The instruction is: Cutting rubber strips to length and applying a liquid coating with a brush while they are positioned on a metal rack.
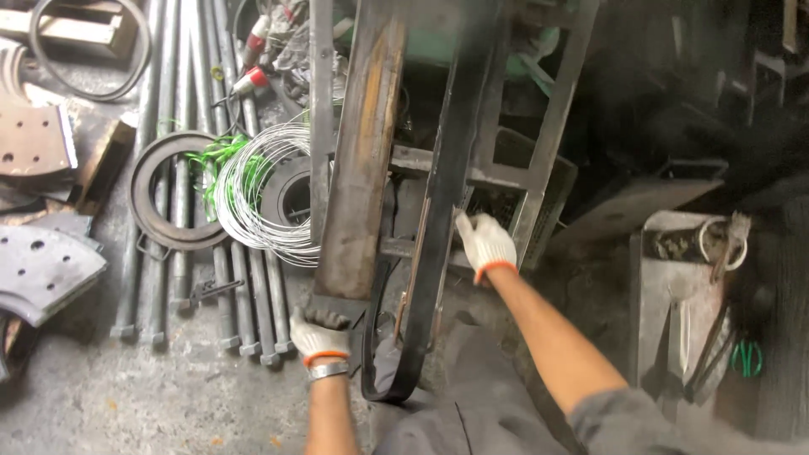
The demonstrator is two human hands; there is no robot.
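Centrally, a long rusty steel channel (364, 160) leans up from the floor beside a dark flat bar (447, 194); left hand (317, 335) clenches the channel's lower end, right hand (483, 243) rests open against the bar. Step judged: positioning; next calls for a firmer right-hand hold

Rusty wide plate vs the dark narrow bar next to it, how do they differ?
The rusty plate is broad, brown and orange-streaked; the dark bar is narrower and near black. The left hand grips the plate at its near end; the right hand touches the bar's right side, farther up. Both are long metal pieces that run away from the person, side by side.
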